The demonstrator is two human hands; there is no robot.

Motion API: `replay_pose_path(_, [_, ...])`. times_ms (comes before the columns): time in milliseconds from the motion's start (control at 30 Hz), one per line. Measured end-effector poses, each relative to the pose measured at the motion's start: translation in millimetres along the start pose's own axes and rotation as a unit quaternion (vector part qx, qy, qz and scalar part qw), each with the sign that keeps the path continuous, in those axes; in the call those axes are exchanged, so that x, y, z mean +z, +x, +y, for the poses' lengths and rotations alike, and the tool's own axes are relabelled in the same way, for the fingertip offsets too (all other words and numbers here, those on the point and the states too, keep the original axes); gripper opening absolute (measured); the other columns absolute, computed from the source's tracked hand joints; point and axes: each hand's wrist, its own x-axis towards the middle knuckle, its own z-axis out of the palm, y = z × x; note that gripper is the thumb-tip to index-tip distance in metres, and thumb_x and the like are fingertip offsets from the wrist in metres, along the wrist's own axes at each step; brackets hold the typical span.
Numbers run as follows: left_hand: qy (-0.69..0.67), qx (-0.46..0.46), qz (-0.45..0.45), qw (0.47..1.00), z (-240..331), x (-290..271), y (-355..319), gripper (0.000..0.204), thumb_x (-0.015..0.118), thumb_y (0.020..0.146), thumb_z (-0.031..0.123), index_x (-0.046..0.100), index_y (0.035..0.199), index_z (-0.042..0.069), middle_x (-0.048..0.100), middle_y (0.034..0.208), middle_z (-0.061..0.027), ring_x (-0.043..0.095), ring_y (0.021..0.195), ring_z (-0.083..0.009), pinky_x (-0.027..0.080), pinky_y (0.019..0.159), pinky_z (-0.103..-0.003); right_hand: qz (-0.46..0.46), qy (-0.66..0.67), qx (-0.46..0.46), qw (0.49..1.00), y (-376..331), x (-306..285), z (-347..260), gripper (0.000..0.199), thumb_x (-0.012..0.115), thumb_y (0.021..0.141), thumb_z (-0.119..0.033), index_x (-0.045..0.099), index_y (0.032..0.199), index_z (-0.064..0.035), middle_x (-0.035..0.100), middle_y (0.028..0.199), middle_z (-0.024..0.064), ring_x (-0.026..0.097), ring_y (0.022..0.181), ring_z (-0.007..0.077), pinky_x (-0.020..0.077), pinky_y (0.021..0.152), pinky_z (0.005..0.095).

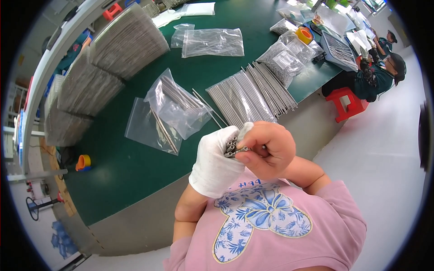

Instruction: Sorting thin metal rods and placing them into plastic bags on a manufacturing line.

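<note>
My left hand (212, 162), in a white glove, is closed around a bundle of thin metal tubes (232, 145), held near my chest. My bare right hand (266, 149) pinches the tube ends at the bundle's near end. Farther off, more loose tubes (253, 92) lie on the green table (126, 167) beside clear plastic bags (174, 106).

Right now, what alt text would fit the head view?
A white-gloved left hand grips a bundle of thin metal tubes while the bare right hand pinches at their ends, above a green table strewn with more loose rods and clear plastic bags.
</note>
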Motion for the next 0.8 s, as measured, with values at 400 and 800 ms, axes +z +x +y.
replay_pose_path(400, [-0.063, -0.008, 0.177, 0.982, -137.4, -20.1, 30.5, 0.028, 0.050, 0.084, 0.018, 0.043, 0.060, 0.006, 0.042, 0.054, -0.0003, 0.038, 0.041, -0.0080, 0.033, 0.040, -0.023, 0.104, -0.137, 0.166, 0.971, -36.6, -0.2, 60.3, 0.010, 0.063, 0.072, -0.004, 0.054, 0.077, -0.0038, 0.052, 0.059, 0.0042, 0.047, 0.044, 0.0114, 0.0372, 0.042, 0.0250])
replay_pose_path(800, [-0.034, 0.028, 0.286, 0.957, -141.8, -16.9, 48.4, 0.042, 0.037, 0.091, 0.033, 0.040, 0.058, 0.007, 0.036, 0.045, -0.0008, 0.037, 0.039, -0.0094, 0.030, 0.040, -0.022, 0.361, -0.331, 0.207, 0.847, -2.5, -152.2, 177.9, 0.014, 0.040, 0.087, -0.014, 0.044, 0.088, -0.0006, 0.052, 0.070, 0.0161, 0.052, 0.066, 0.0298, 0.0389, 0.059, 0.0386])
